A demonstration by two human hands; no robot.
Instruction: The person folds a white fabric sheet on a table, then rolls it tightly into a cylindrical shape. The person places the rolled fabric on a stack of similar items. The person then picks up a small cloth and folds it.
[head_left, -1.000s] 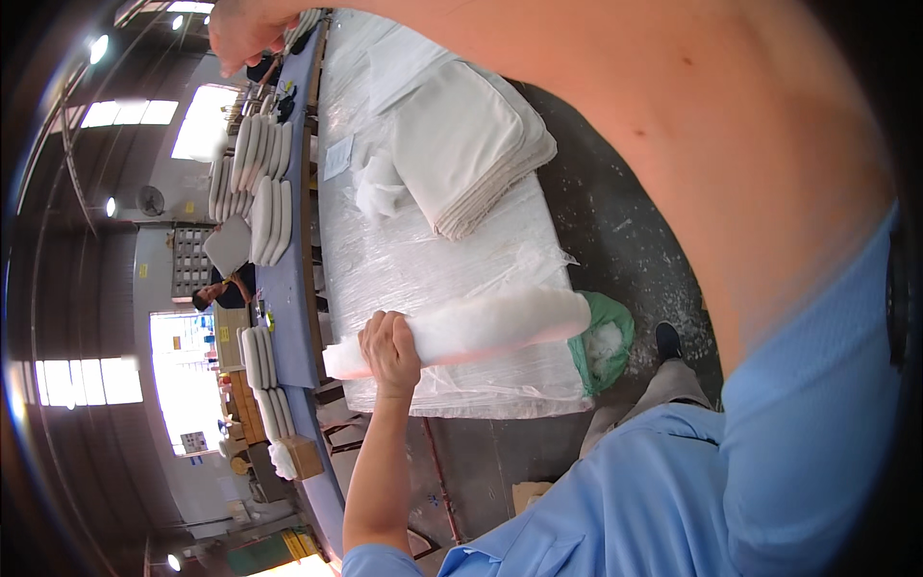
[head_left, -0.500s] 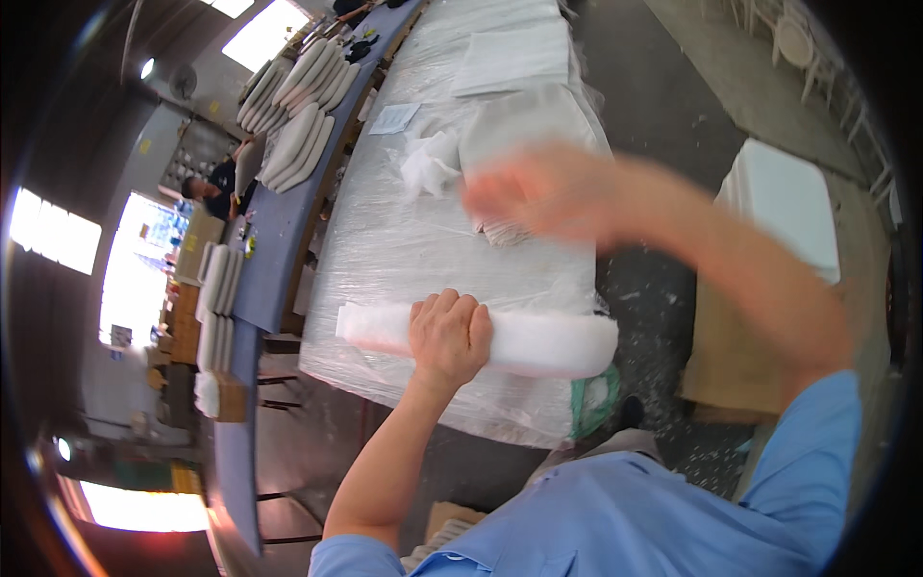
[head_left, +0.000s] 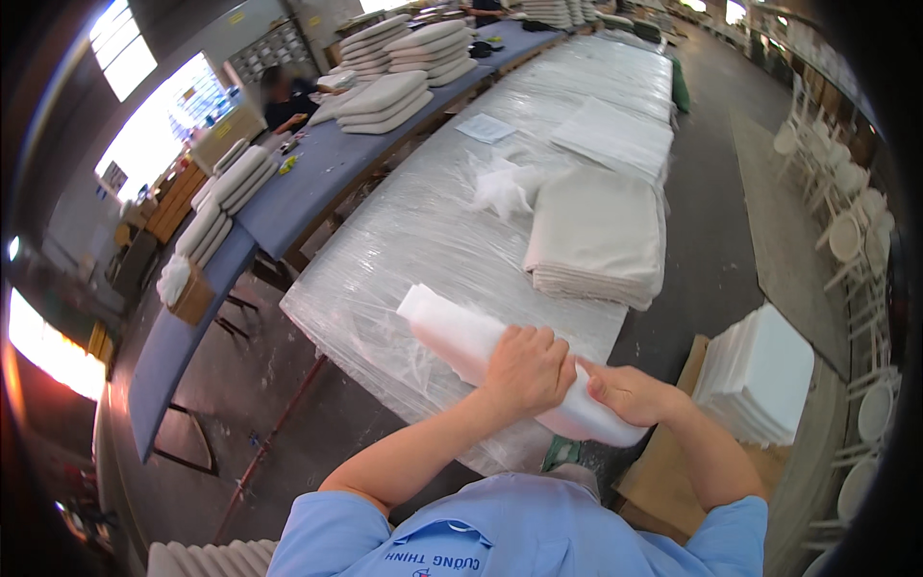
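A long tabletop (head_left: 413, 240) wrapped in clear plastic film is seen running away from the person, with a blue bench (head_left: 288, 183) stacked with cushions alongside it on the left. A stack of folded beige fabric (head_left: 596, 236) is laid on the tabletop, with a crumpled piece of plastic (head_left: 505, 183) just beside it. A pile of white foam sheets (head_left: 760, 380) is set on cardboard at the right, well apart from the tabletop.

The white foam roll (head_left: 461, 337) is held at the near edge of the tabletop. A second ago the right arm was stretched far out over the tabletop; it has now been drawn back, and both hands are brought together on the roll, which suggests that the rolling is being tightened or finished.

The left hand (head_left: 527, 370) is closed over the top of the roll, knuckles up, forearm angled in from below. The right hand (head_left: 630, 394) is clamped on the roll's near end, fingers curled around it, touching the left hand.
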